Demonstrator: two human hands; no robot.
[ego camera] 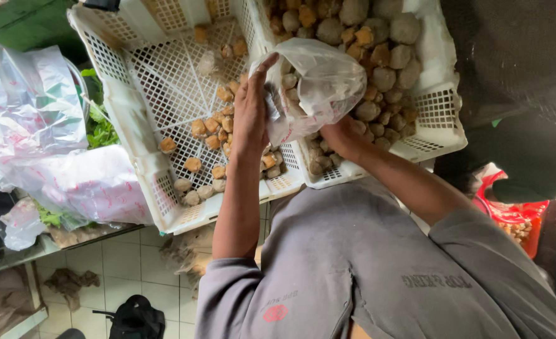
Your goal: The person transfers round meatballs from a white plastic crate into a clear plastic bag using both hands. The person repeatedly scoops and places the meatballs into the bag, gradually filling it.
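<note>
My left hand [251, 110] grips the open rim of a clear plastic bag [325, 81] that has several pale round balls inside. My right hand [339, 134] holds the bag from underneath and is mostly hidden behind it. The bag hangs over the join of two white lattice crates. The left crate [133, 113] holds scattered orange-brown fried cubes [210, 125] and a few balls. In the right crate [438, 107] lies a heap of grey-brown balls [384, 75] mixed with fried cubes. My grey sleeves and shirt fill the bottom of the view.
Crumpled clear plastic bags [36, 125] and green leaves [100, 130] lie left of the crates. A red bag [510, 210] with small brown pieces sits at the right. Below are white floor tiles [121, 257] and a black bag [136, 317].
</note>
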